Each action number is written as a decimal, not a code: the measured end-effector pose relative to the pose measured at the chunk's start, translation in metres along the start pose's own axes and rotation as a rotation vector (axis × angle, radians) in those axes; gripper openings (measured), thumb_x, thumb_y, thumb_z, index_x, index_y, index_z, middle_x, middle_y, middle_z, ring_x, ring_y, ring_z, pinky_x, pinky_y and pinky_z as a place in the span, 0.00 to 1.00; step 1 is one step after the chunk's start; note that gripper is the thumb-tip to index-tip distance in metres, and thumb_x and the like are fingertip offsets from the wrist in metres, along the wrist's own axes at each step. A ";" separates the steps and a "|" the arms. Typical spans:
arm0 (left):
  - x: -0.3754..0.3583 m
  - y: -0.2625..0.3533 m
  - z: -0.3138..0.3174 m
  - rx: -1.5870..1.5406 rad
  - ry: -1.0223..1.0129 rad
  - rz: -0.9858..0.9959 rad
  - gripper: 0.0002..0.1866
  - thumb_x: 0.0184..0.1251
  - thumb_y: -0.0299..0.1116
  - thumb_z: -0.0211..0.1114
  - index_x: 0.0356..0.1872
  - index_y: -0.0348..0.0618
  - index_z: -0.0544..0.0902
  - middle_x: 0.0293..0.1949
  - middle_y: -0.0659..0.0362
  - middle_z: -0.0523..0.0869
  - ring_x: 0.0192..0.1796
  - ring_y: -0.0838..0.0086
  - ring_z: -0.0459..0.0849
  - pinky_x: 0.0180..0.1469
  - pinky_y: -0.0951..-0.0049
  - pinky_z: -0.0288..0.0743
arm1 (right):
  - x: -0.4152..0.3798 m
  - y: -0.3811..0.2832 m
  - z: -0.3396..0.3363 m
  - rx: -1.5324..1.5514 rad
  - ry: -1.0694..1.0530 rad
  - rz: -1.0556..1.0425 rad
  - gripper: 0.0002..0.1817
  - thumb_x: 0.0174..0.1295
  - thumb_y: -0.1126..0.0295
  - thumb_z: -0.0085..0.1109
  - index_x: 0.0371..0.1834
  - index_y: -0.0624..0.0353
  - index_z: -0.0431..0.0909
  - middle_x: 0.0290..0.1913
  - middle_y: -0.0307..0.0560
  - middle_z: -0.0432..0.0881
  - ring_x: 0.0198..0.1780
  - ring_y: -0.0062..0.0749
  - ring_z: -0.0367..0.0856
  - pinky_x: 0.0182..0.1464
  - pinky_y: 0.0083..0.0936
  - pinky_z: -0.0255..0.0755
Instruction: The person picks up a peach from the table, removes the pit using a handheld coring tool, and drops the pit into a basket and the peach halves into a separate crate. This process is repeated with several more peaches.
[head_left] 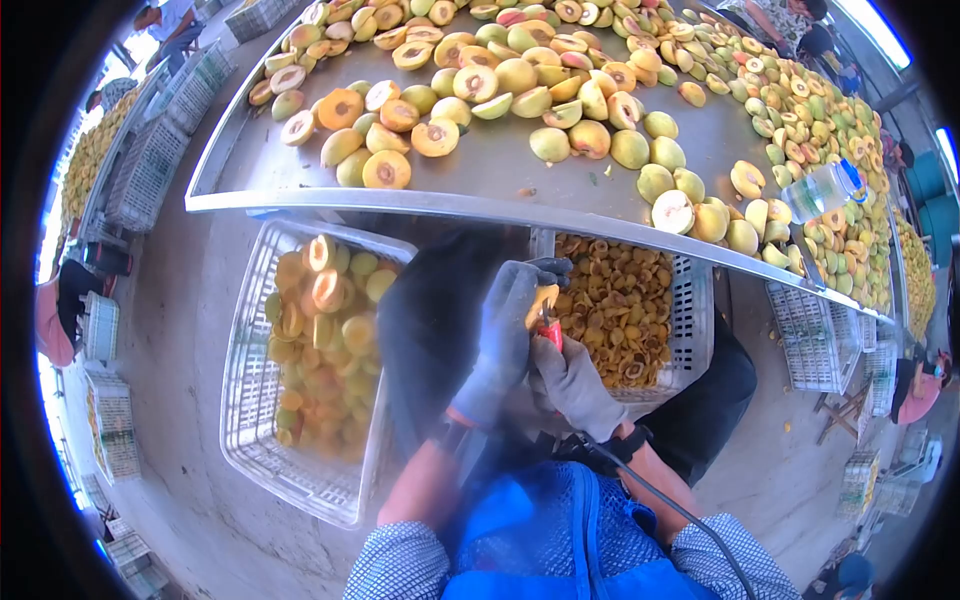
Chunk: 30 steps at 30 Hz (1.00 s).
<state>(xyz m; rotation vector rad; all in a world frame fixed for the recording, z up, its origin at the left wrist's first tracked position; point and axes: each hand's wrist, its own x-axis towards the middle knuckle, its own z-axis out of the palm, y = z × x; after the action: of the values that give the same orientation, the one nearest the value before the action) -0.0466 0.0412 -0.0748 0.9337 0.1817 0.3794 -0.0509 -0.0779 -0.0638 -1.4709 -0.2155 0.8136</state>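
Observation:
My left hand (507, 318), in a grey glove, is closed around a halved peach (541, 306), its orange cut side partly showing. In my gloved right hand (580, 388) is a small red-handled knife (554, 332); its dark metal end meets the fruit, and its exact shape is hard to make out. Both hands are close together above my lap, near a crate (692, 310) of small brown-orange peach scraps. To the left, a white plastic crate (240, 385) holds peach halves, some blurred. Beyond my hands, many halved peaches (515, 75) lie on a metal table (450, 200).
The table's raised metal edge runs just past my hands. A water bottle (822, 192) lies among the fruit at the right, near a dark-handled knife (806, 255). A black cable (670, 497) crosses my right forearm. Stacked crates (815, 340) and other people are around.

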 end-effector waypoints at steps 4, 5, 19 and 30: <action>0.002 0.011 -0.004 0.002 -0.028 0.009 0.15 0.75 0.39 0.50 0.47 0.37 0.77 0.54 0.50 0.80 0.52 0.72 0.77 0.57 0.71 0.69 | -0.003 -0.024 0.001 0.310 -0.139 0.344 0.21 0.71 0.46 0.47 0.32 0.51 0.67 0.17 0.30 0.61 0.13 0.14 0.55 0.15 0.17 0.48; 0.001 0.015 -0.004 -0.004 -0.024 0.009 0.15 0.75 0.39 0.50 0.47 0.37 0.77 0.54 0.50 0.80 0.52 0.72 0.77 0.57 0.71 0.69 | -0.004 -0.025 0.002 0.357 -0.199 0.350 0.21 0.71 0.46 0.47 0.30 0.52 0.67 0.17 0.30 0.61 0.13 0.14 0.54 0.15 0.17 0.48; 0.008 0.021 -0.024 -0.057 -0.115 -0.001 0.16 0.75 0.38 0.54 0.49 0.35 0.79 0.45 0.55 0.84 0.44 0.76 0.80 0.52 0.74 0.74 | 0.002 -0.033 0.022 0.509 -0.217 0.479 0.24 0.67 0.41 0.50 0.30 0.51 0.69 0.15 0.28 0.60 0.12 0.15 0.55 0.15 0.19 0.49; 0.002 0.012 -0.007 0.254 -0.097 -0.146 0.16 0.70 0.39 0.57 0.41 0.33 0.83 0.40 0.54 0.87 0.43 0.72 0.84 0.50 0.73 0.77 | -0.015 -0.018 -0.003 0.403 -0.230 0.411 0.22 0.69 0.43 0.48 0.33 0.52 0.68 0.15 0.28 0.59 0.11 0.15 0.53 0.15 0.19 0.51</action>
<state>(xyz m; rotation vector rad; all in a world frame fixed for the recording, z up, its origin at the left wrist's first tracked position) -0.0497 0.0535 -0.0692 1.1788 0.2108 0.1768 -0.0532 -0.0876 -0.0426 -1.0494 0.0837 1.2802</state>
